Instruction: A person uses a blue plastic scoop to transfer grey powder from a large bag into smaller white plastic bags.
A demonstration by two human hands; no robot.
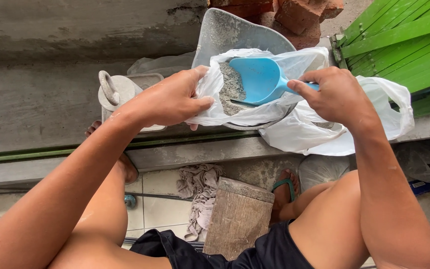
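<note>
The right hand (338,95) was clenched around the handle of a light-blue plastic scoop (261,79), thumb and fingers pinching the shaft where it left the bowl. The scoop's bowl sat inside the mouth of a white plastic bag (255,113), tilted down toward a heap of grey powder (231,88) — cement or something like it. The left hand (169,99) gripped the left edge of that bag's opening, fingers curled over the bunched plastic and holding the mouth wide.

The bag rested in a grey, dust-caked metal pan (225,31) whose far rim rose behind it. A second white plastic bag (384,107) lay slack under and to the right of the right wrist, just beside the first. Left of the left hand stood a pale container with a loop handle (116,89), partly hidden by the forearm. All of this sat on a concrete ledge (41,99) that ran across the scene.

At the far edge lay broken red bricks (299,15), and to the far right a stack of green slatted wood (404,40). Nearer, below the ledge, a worn wooden block (240,216) stood on tiled floor between the person's bare knees, with a crumpled grey rag (200,192) touching its left side. A foot in a green sandal (285,187) showed just right of the block.
</note>
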